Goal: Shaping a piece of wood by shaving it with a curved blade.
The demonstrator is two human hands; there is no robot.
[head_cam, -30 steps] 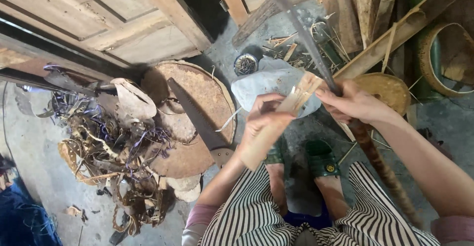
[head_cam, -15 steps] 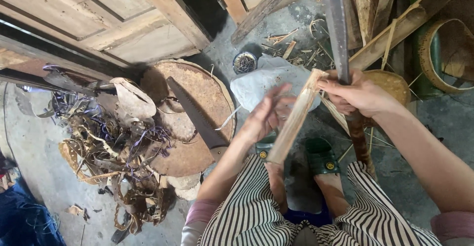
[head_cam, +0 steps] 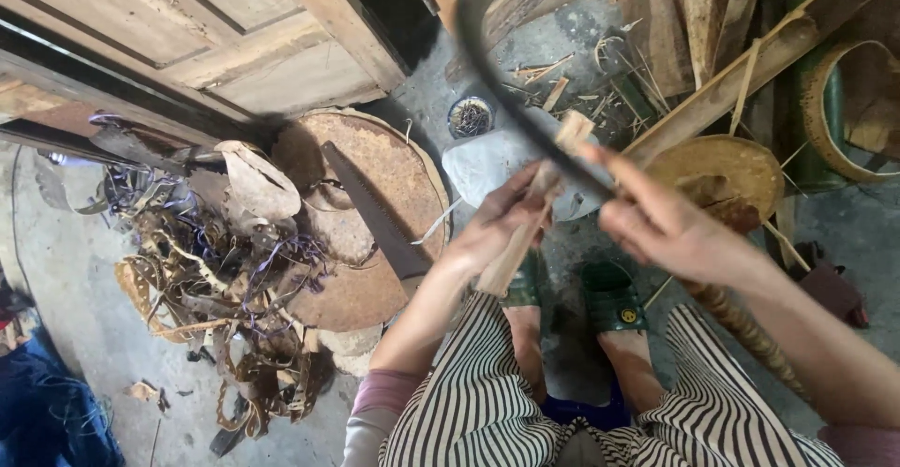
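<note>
Above the grey floor, both hands worked a pale wooden strip with a dark curved blade

In front of the striped lap, the left hand (head_cam: 497, 228) was closed around the lower half of the wooden strip (head_cam: 532, 206), which slanted up and to the right from its grip, its split upper end poking out past the fingers. The right hand (head_cam: 670, 228) was clenched on the handle end of the curved blade (head_cam: 511, 92); the blade ran up and to the left from that fist, crossing the strip near its top and touching it there, its blurred tip high over the floor. A rusty round metal disc (head_cam: 375, 195) lay well to the left of the strip, with a saw blade (head_cam: 375, 214) resting across it. Two green sandals (head_cam: 614, 298) sat just below the hands
</note>
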